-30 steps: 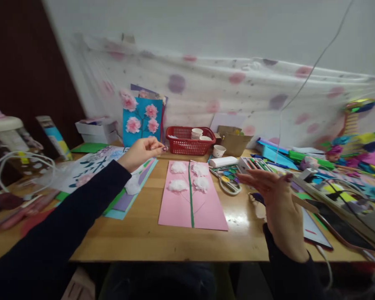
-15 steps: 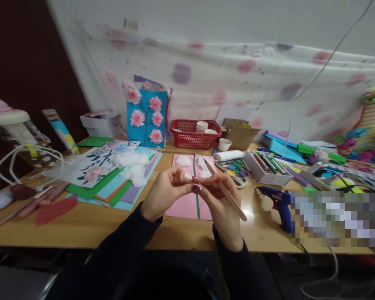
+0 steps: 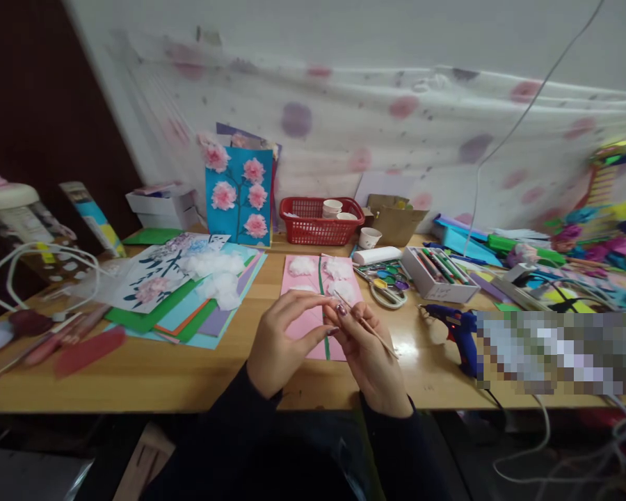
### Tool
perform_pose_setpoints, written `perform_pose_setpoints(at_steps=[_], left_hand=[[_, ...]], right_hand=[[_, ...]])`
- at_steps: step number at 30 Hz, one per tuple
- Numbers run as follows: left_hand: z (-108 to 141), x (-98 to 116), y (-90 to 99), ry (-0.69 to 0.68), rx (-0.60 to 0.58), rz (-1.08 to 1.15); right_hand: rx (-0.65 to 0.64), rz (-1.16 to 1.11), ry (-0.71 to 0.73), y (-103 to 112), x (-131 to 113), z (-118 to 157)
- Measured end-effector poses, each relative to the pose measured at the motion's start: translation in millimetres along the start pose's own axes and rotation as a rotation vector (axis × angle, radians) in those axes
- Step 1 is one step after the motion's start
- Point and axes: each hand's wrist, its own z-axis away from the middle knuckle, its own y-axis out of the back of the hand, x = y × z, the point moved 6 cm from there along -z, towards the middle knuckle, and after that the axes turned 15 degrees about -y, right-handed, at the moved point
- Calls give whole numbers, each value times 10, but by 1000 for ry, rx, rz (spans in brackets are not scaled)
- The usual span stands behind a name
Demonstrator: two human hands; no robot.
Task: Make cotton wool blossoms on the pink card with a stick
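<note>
Pinched in my right hand (image 3: 370, 355) is a thin wooden stick (image 3: 380, 335), slanting down to the right. My left hand (image 3: 286, 341) is beside it, thumb and fingers apart in a curve, its fingertips close to the right hand's; nothing shows clearly between them. Beneath both hands lies a pink sheet (image 3: 300, 319) with a green stem line (image 3: 322, 275) down its middle. White cotton tufts (image 3: 302, 266) sit on both sides of the stem. The hands hide part of the sheet.
Colored papers with cotton (image 3: 224, 289) lie at the left. Behind stand a blue flower picture (image 3: 237, 226) and a red basket (image 3: 320, 233). Right of the sheet are scissors (image 3: 389, 299), a box of pens (image 3: 438, 285) and a blue glue gun (image 3: 462, 334).
My left hand's thumb and fingers have spread apart. The stick in my right hand has turned and now looks narrower. The view has shifted slightly.
</note>
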Motion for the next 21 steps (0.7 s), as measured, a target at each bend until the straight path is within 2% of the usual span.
perform_pose_setpoints(at_steps=[2, 9, 12, 14, 16, 18, 20, 21], left_hand=[[-23, 20, -41, -79, -11, -65], [-27, -32, -183, -182, -36, -150], [-29, -45, -240, -132, -50, -166], [-44, -76, -219, -42, -28, -153], [-92, -106, -123, 71, 48, -96], [-196, -75, 16, 141, 188, 10], [-354, 72, 124, 107, 369, 128], [-438, 175, 111, 85, 420, 194]], right_hand=[[-14, 22, 0, -31, 7, 52], [-78, 67, 40, -38, -49, 124], [-107, 14, -35, 3, -20, 73], [-120, -46, -84, 38, 2, 22], [-122, -79, -80, 84, -4, -35], [-87, -96, -49, 161, -17, -97], [-25, -134, -19, 260, -19, -155], [1, -154, -7, 304, -15, -179]])
